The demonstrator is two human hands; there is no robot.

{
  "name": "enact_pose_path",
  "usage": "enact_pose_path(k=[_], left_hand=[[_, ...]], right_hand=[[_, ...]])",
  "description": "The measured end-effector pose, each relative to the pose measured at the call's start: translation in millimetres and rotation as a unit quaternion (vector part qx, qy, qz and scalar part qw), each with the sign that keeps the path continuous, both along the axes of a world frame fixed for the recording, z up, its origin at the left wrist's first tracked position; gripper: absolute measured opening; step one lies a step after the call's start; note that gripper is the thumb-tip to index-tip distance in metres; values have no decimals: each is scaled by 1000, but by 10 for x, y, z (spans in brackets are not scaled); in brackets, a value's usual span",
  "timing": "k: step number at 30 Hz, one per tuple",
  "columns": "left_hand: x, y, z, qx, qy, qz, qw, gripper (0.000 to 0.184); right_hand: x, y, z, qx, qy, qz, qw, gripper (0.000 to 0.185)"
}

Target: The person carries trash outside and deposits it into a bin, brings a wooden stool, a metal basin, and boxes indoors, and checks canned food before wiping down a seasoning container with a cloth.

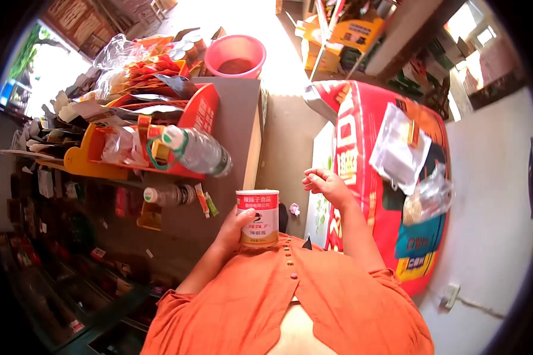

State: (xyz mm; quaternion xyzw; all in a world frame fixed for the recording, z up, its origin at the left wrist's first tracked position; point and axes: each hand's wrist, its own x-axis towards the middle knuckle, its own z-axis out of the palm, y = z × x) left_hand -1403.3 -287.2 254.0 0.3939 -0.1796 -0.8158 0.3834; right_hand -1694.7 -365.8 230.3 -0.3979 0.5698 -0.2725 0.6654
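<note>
In the head view a red and white can of chili sauce [263,208] with a pale lid stands upright in front of my body. My left hand [233,229] is closed around its left side, the thumb lying across the label. Off to the right of the can, my right hand [331,188] is raised in the air beside a big red sack. Its fingers are loosely bent and apart, and I see nothing between them.
On the left counter are a red display box [202,112], a clear plastic bottle [202,155] and a pink basin [236,54]. A smaller bottle [170,195] lies nearer. The red sack [361,130] at right carries white packaging [397,151] and a clear bag [429,198].
</note>
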Motion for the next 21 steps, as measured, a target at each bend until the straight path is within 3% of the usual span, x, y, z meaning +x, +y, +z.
enact_pose_path(k=[3,5,7,9,11,15,21], left_hand=[[-126,-401,-244,-29,-11,33,999,47],[-225,-696,-57,-49,-7,63,997,49],[-306,-885,24,-53,-10,89,995,51],[-329,-1074,54,-70,-11,80,994,63],[-361,-1247,57,-75,-30,102,992,64],[-444,-1674,116,-57,14,184,981,65],[-534,-2487,-85,-95,-134,284,945,78]], right_hand=[[89,-669,144,10,12,60,998,31],[98,-1159,66,12,40,138,990,36],[147,-1668,36,5,34,152,988,36],[299,-2185,43,5,-4,101,995,38],[499,-2708,56,33,-50,58,997,41],[1021,-3801,-8,45,-9,170,984,37],[1664,-5596,-1008,65,95,304,946,32]])
